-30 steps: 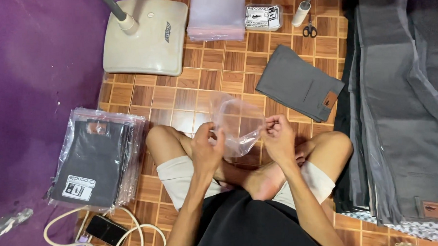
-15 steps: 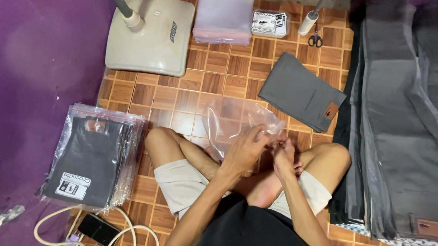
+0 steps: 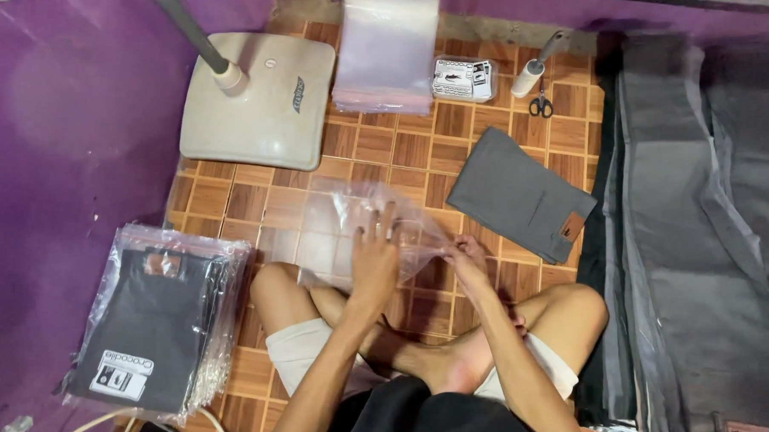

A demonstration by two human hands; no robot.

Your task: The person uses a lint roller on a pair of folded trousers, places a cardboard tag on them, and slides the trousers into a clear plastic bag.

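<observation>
Flattening a clear bag on parquet floor; left hand spread, right hand seemingly pinching its edge.

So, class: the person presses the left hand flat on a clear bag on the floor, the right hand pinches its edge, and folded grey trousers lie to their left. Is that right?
Not quite. In the head view the folded grey trousers lie to the person's right, not their left. The rest holds: the left hand lies flat on the clear bag and the right hand pinches its edge.
</observation>
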